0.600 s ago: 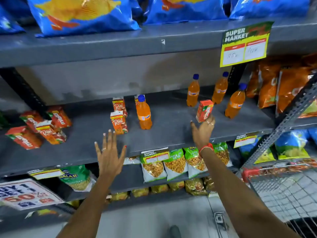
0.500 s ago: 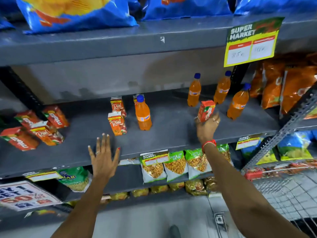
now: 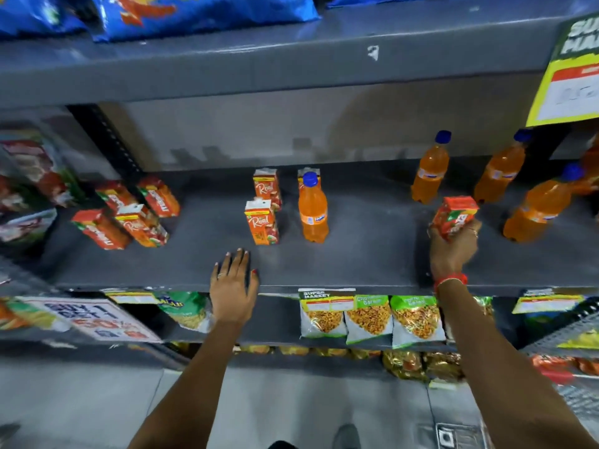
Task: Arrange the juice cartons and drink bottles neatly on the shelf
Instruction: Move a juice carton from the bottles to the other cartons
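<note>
My right hand (image 3: 453, 251) grips a small orange juice carton (image 3: 455, 217), tilted, just above the grey shelf (image 3: 363, 254). My left hand (image 3: 234, 285) lies flat and open on the shelf's front edge, holding nothing. Two upright cartons (image 3: 262, 225) (image 3: 267, 187) stand mid-shelf beside an orange drink bottle (image 3: 312, 212) with a blue cap, and a third carton is mostly hidden behind that bottle. Several cartons (image 3: 124, 213) lie toppled at the left. Three more orange bottles (image 3: 431, 168) (image 3: 500, 168) (image 3: 539, 207) stand at the right.
Blue chip bags (image 3: 201, 11) fill the shelf above. A yellow price sign (image 3: 565, 89) hangs at the upper right. Snack packets (image 3: 369, 317) hang on the shelf below, with a promo sign (image 3: 94, 317) at the lower left. A black upright post (image 3: 103, 137) stands at the back left.
My right hand has closed on the carton near the right bottles and tilted it. My left hand has moved forward and come down flat on the shelf edge.
</note>
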Demonstrator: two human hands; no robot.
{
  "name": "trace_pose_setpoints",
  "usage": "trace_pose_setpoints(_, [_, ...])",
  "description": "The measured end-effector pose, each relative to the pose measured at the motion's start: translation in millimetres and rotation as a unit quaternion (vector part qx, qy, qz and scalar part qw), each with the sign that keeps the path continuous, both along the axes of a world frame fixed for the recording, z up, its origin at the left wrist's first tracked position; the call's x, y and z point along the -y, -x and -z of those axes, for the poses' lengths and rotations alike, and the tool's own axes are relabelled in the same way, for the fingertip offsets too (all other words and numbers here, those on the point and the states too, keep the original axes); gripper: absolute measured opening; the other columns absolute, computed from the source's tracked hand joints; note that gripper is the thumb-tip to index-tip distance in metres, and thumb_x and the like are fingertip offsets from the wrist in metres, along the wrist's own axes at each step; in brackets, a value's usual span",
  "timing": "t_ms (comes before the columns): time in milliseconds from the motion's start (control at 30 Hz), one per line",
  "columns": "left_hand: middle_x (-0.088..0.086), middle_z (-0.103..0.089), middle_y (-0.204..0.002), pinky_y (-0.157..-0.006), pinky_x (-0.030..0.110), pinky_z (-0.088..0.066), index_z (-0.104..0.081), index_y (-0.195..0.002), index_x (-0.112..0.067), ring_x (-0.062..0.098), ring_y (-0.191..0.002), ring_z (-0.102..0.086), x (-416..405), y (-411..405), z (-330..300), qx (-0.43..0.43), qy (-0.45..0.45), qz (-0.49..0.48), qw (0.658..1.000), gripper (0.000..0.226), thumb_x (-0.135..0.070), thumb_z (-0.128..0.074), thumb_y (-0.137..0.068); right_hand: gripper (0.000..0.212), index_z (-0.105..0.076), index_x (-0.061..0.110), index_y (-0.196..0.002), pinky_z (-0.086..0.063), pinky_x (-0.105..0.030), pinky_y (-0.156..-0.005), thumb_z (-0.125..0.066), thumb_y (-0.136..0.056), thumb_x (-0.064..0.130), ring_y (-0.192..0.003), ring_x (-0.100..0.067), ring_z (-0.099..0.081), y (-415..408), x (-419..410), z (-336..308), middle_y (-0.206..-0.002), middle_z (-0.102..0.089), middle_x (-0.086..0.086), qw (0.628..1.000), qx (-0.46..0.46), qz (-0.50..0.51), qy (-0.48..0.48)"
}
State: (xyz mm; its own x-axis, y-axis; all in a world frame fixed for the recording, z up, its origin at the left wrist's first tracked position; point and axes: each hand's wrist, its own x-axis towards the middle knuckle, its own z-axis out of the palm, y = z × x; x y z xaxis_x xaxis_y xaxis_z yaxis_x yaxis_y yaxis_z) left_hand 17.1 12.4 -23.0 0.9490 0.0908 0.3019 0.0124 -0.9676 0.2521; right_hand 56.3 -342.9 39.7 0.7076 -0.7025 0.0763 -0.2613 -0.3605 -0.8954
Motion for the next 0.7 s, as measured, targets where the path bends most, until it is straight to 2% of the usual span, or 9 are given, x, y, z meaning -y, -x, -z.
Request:
trace_pose_setpoints(33, [0.013,-0.057,-0.129,-0.103,0.050,-0.035,-0.054,-0.123,-0.006,0.034,-0.122,-0.049,0,0,0,-0.003,-0.001,0.000,1.000,0.052,-0.035,-0.030,-0.087,0.022,-0.048,0.014,-0.088,-0.045,-0.035,-0.084,-0.066,-0.078,0.007,-0.107,-0.039,-0.058,1,0,-2,-0.115,-0.061,-0.026,0.998,0.030,0.024,-0.048])
trace_pose_setpoints(67, [0.013,-0.057,-0.130,-0.103,0.050,-0.034,-0.054,-0.124,-0.007,0.033,-0.123,-0.048,0,0,0,-0.004,0.000,0.001,1.000,0.052,-0.035,-0.030,-0.087,0.032,-0.047,0.007,-0.097,-0.046,-0.038,-0.086,-0.070,-0.075,0.010,-0.104,-0.039,-0.060,0,-2,0,-0.112,-0.062,-0.025,0.998,0.033,0.036,-0.039])
trace_pose_setpoints(133, [0.012,-0.055,-0.132,-0.106,0.050,-0.032,-0.052,-0.126,-0.007,0.033,-0.125,-0.046,0,2,-1,-0.010,0.009,0.003,1.000,0.053,-0.036,-0.028,-0.087,0.045,-0.044,0.003,-0.103,-0.047,-0.042,-0.086,-0.074,-0.071,0.015,-0.098,-0.039,-0.061,5,-14,1,-0.109,-0.064,-0.026,0.998,0.033,0.026,-0.051])
trace_pose_setpoints(300, [0.009,-0.048,-0.139,-0.111,0.045,-0.025,-0.046,-0.131,-0.011,0.028,-0.132,-0.039,-5,5,-4,-0.029,0.006,0.018,0.999,0.057,-0.041,-0.024,-0.088,0.053,-0.044,0.003,-0.104,-0.048,-0.041,-0.082,-0.078,-0.067,0.020,-0.093,-0.040,-0.062,27,-55,0,-0.105,-0.064,-0.027,0.998,0.032,-0.030,-0.036])
trace_pose_setpoints(433, [0.007,-0.043,-0.143,-0.113,0.040,-0.020,-0.042,-0.134,-0.013,0.024,-0.135,-0.033,-14,6,-4,-0.036,0.012,0.040,0.999,0.061,-0.046,-0.021,-0.087,0.048,-0.049,0.004,-0.098,-0.043,-0.034,-0.073,-0.080,-0.066,0.021,-0.089,-0.039,-0.063,40,-96,-2,-0.099,-0.066,-0.026,0.995,0.021,-0.102,-0.002])
trace_pose_setpoints(567, [0.009,-0.041,-0.144,-0.114,0.043,-0.018,-0.040,-0.135,-0.011,0.024,-0.137,-0.030,-42,11,-2,-0.028,0.005,0.057,0.998,0.061,-0.045,-0.020,-0.089,0.046,-0.051,0.009,-0.096,-0.048,-0.038,-0.073,-0.081,-0.064,0.023,-0.084,-0.038,-0.065,44,-136,3,-0.093,-0.069,-0.021,0.987,0.014,-0.160,0.028])
trace_pose_setpoints(700, [0.007,-0.038,-0.146,-0.114,0.041,-0.007,-0.038,-0.137,-0.013,0.022,-0.139,-0.025,-92,20,-1,-0.018,0.005,0.044,0.999,0.060,-0.047,-0.021,-0.090,0.047,-0.051,0.011,-0.093,-0.049,-0.038,-0.071,-0.083,-0.061,0.024,-0.081,-0.038,-0.065,46,-184,3,-0.089,-0.070,-0.019,0.984,0.008,-0.176,0.026])
